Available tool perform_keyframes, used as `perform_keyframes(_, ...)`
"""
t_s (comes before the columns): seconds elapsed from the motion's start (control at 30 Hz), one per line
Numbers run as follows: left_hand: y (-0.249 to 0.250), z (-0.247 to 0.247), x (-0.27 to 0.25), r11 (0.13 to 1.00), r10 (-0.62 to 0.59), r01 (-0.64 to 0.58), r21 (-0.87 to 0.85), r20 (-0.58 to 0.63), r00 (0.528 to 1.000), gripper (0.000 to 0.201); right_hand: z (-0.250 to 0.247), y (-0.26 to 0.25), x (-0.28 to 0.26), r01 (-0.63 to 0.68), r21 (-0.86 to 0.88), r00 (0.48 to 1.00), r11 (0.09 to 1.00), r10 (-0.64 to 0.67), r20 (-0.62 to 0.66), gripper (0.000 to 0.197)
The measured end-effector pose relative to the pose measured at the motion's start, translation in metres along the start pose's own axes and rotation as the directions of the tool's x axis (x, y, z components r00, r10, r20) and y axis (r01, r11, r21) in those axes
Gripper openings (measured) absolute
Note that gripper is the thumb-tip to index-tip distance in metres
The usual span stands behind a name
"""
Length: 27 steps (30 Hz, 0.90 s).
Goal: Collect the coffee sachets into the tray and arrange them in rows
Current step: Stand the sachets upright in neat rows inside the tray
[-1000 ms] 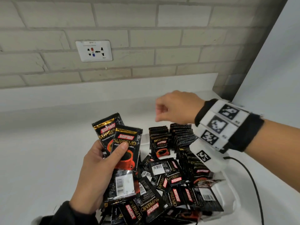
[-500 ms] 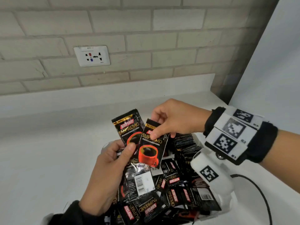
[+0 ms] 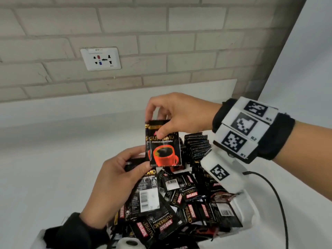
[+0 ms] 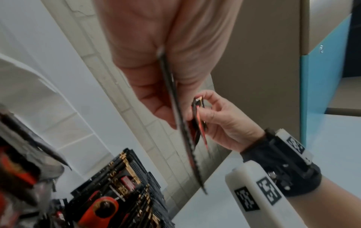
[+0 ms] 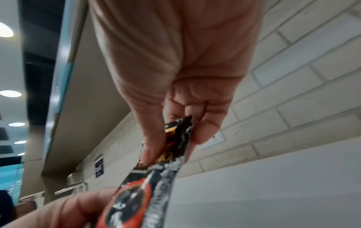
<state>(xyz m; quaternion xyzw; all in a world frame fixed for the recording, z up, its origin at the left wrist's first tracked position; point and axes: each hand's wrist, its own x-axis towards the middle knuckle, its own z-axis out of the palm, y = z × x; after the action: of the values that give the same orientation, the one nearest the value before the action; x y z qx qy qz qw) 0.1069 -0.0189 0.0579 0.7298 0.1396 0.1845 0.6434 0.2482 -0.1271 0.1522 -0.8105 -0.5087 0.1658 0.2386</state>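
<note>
Right hand [image 3: 177, 114] pinches upright sachets [image 3: 164, 150] above tray [image 3: 246, 211].

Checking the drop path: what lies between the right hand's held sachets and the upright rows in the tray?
Nothing: in the head view, the black sachets overlap the rows directly behind.

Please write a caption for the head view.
Right hand pinches Kopiko sachets above the tray's loose pile.

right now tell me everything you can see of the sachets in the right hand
Two black, glossy foil-look sachets, stacked face to face and upright, hang above the heaped tray. The front one shows gold lettering, "Premium Instant Coffee" and a red cup of coffee; top and bottom edges are crimped. The right hand pinches their top; the left hand touches their lower left corner.
</note>
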Motion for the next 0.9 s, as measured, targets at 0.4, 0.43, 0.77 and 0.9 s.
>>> perform_keyframes(0.4,-0.007,-0.036,0.001,1.0,-0.027,0.025,-0.018,-0.147,0.989,0.035,0.044,0.044,0.015,-0.077,-0.65,0.956,0.756,0.241,0.168,0.025)
perform_keyframes(0.43,-0.007,-0.036,0.001,0.999,-0.028,0.026,-0.018,-0.15,0.988,0.034,0.049,0.045,0.016,-0.047,-0.676,0.959,0.736,0.221,0.175,0.023)
perform_keyframes(0.77,-0.008,-0.037,0.004,0.998,-0.044,0.035,-0.061,-0.145,0.988,0.032,0.065,0.053,0.018,0.206,-0.883,0.971,0.421,0.023,0.238,0.035)
perform_keyframes(0.9,-0.007,-0.035,0.006,0.999,-0.037,0.03,-0.045,-0.148,0.988,0.032,0.066,0.052,0.016,0.238,-0.908,0.966,0.344,0.013,0.258,0.027)
